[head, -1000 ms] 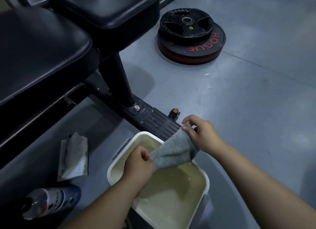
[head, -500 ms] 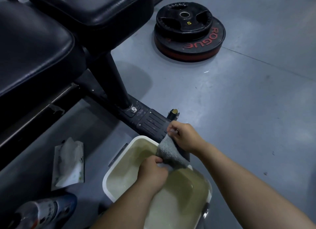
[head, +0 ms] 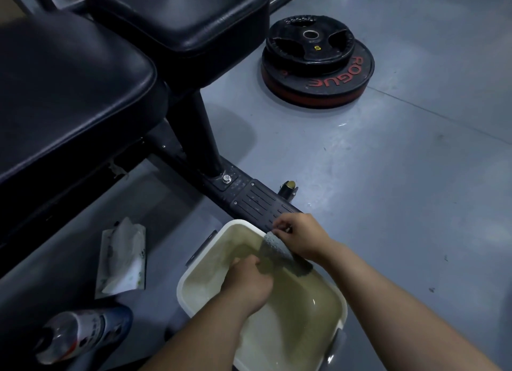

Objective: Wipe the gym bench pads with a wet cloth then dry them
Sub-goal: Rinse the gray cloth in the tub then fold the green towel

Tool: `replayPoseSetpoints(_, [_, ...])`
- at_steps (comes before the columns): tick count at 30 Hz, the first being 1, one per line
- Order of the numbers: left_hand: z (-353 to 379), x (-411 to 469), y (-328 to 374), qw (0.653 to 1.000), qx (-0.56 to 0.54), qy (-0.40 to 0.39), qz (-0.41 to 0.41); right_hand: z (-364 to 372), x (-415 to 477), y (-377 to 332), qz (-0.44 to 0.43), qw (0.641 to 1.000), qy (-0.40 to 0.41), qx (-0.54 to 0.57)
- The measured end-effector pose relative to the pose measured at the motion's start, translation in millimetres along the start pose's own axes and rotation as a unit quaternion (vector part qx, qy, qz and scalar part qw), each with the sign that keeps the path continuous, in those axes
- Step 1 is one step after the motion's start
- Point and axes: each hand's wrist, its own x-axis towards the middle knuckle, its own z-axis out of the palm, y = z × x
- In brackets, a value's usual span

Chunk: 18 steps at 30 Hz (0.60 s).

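Note:
A grey cloth [head: 277, 253] hangs into a white tub [head: 191, 271] of cloudy water on the floor. My right hand [head: 300, 236] pinches the cloth's upper end above the tub's far rim. My left hand [head: 249, 280] grips the lower end down in the water, fingers curled and partly submerged. Two black bench pads sit at the upper left: a near one [head: 63, 93] and a far one [head: 177, 18], both well away from my hands.
The bench's black post and foot bar [head: 249, 199] run right behind the tub. A tissue pack [head: 122, 257] and a spray bottle [head: 83, 332] lie on the grey floor to the left. Stacked weight plates [head: 318, 63] rest farther back.
Both hands have lowered the cloth from above the tub into the water. The cloth, earlier stretched between them, is now darker and partly submerged.

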Motion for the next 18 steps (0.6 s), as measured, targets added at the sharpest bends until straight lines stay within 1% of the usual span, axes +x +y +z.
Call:
replayPoseSetpoints(5, [-8.6,-9.0,-7.1,0.997,0.080,-0.006,0.021,-4.6,-4.8,-4.6,0.055,0.998,-0.027,0.012])
replayPoseSetpoints(7, [-14.5,-13.0,-10.4,0.994,0.110,-0.003,0.029,-5.8,-7.5,-8.7,0.061,0.998,-0.028,-0.012])
replayPoseSetpoints(9, [-21.3,-18.3,-11.0,0.985,0.161,0.015,0.052,-7.6,-12.6,-12.4,0.053,0.996,-0.016,-0.064])
replayPoseSetpoints(11, [-30.3,-24.2,-9.3,0.958,0.261,0.065,0.099,-11.6,-19.3,-14.1,0.029,0.993,0.013,-0.112])
replayPoseSetpoints(13, [-43.0,-28.9,-8.1,0.919,0.330,0.136,0.165,-19.0,-27.1,-16.7,-0.011,0.992,0.036,-0.120])
replayPoseSetpoints(15, [-57.8,-30.5,-8.6,0.899,0.344,0.173,0.208,-31.0,-35.8,-22.9,-0.048,0.993,0.039,-0.105])
replayPoseSetpoints(18, [-80.9,-32.4,-11.4,0.892,0.341,0.184,0.231,-49.9,-48.0,-36.1,-0.099,0.987,0.045,-0.114])
